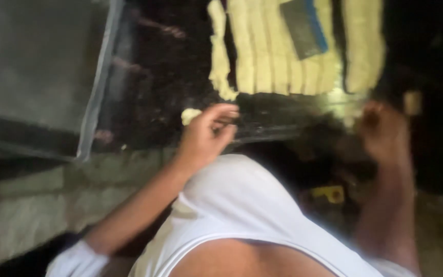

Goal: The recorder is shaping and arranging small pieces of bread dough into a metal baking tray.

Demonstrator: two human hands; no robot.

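The whole picture is blurred by motion, so edges are soft. The right hand [385, 131] is very smeared, and I cannot tell if its fingers are closed or what they touch. The left hand [206, 136] is clearer, but its fingertips are blurred near a small pale lump [189, 115]. The pale dough strips [267, 51] at the far side are cut by the top edge. The dark flat tool [303, 25] on them is cut too. A small yellow thing [329, 194] near the right arm is too unclear to name.

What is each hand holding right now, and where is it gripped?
The left hand pinches a small pale dough piece at its edge with its fingertips. The right hand is too blurred to tell.
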